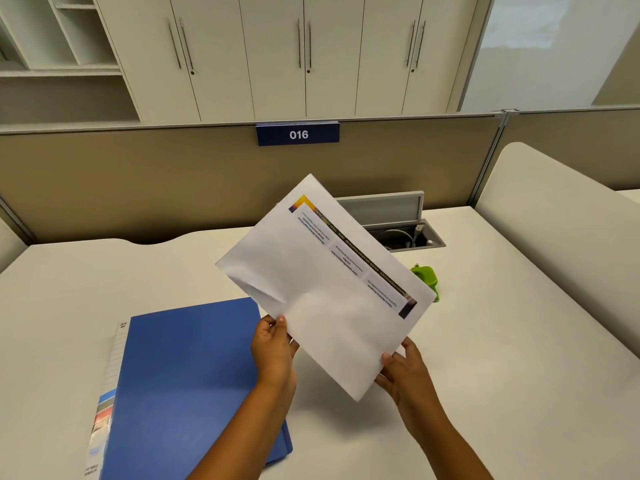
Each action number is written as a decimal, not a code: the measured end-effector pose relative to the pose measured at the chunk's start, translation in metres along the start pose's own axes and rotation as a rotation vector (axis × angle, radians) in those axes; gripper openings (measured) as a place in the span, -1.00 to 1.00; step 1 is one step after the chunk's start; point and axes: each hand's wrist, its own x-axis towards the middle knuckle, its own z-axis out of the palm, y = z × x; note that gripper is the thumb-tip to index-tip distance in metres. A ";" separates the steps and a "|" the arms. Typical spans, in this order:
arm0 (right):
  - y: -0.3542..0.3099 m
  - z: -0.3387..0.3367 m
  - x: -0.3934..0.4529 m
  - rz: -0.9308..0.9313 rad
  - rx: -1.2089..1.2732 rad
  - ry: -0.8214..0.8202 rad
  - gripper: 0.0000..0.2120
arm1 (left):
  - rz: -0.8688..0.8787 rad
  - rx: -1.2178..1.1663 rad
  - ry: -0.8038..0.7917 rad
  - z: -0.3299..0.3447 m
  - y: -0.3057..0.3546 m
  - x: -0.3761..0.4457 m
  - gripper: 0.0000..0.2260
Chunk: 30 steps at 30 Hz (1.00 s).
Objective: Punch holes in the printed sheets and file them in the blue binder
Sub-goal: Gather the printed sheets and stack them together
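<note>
Your left hand (273, 344) and right hand (403, 367) pinch the printed sheets (322, 285) above the pale tabletop (485, 341); the blue binder (194, 382) lies closed, near left. A partition (138, 181) and cabinets (277, 57) stand far.

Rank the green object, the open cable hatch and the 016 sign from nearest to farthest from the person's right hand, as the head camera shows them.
From the right hand:
1. Green object, on the desk just beyond, partly hidden by the printed sheets.
2. Cable hatch, farther back in the desk.
3. 016 sign, up on the partition.
</note>
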 end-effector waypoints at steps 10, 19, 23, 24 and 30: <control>-0.020 -0.019 0.014 -0.071 -0.198 -0.022 -0.62 | -0.129 -0.063 -0.123 -0.030 0.012 0.008 -0.88; -0.036 -0.058 0.023 -0.032 -0.383 -0.097 -0.68 | -0.318 0.262 -0.436 -0.068 0.067 0.038 -0.78; -0.037 -0.054 0.031 -0.055 -0.505 -0.115 -0.68 | -0.464 0.382 -0.607 -0.068 0.063 0.038 -0.39; -0.037 -0.052 0.033 -0.065 -0.528 -0.108 -0.67 | -0.469 0.384 -0.626 -0.069 0.058 0.038 -0.30; -0.034 -0.048 0.047 -0.100 -0.668 -0.072 -0.62 | -0.464 0.389 -0.613 -0.077 0.037 0.037 -0.33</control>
